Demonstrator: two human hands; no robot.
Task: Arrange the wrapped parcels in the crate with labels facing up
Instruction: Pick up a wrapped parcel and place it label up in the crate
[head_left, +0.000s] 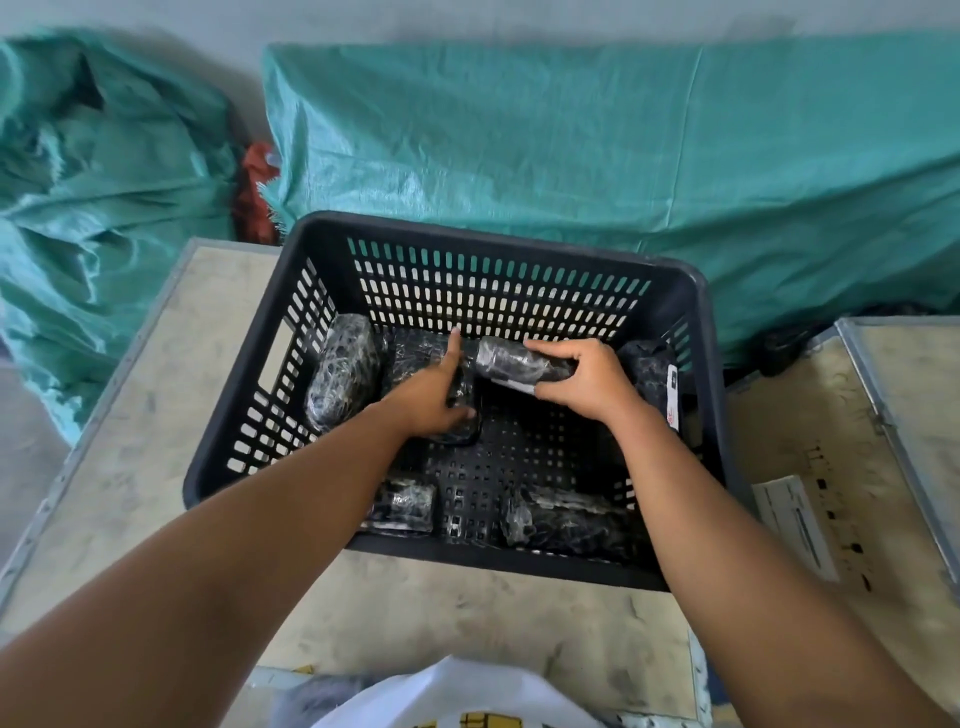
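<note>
A black slotted plastic crate (691, 312) stands on a wooden box. Inside lie several parcels wrapped in black plastic and clear film. My right hand (584, 376) grips a long rolled parcel (511, 361) held across the back of the crate. My left hand (439, 392) lies flat on a dark parcel (415, 348) on the crate floor, forefinger stretched out. A bulky parcel (340, 374) leans at the left wall. One parcel with a white label (660, 382) stands on edge at the right wall. Two more parcels (405, 506) (566, 519) lie along the near wall.
The crate rests on a worn wooden box (156, 415) with metal edging. A second such box (831, 441) with a paper label stands at the right. Green woven sacks (571, 140) fill the background. A white bag (447, 696) sits at the bottom edge.
</note>
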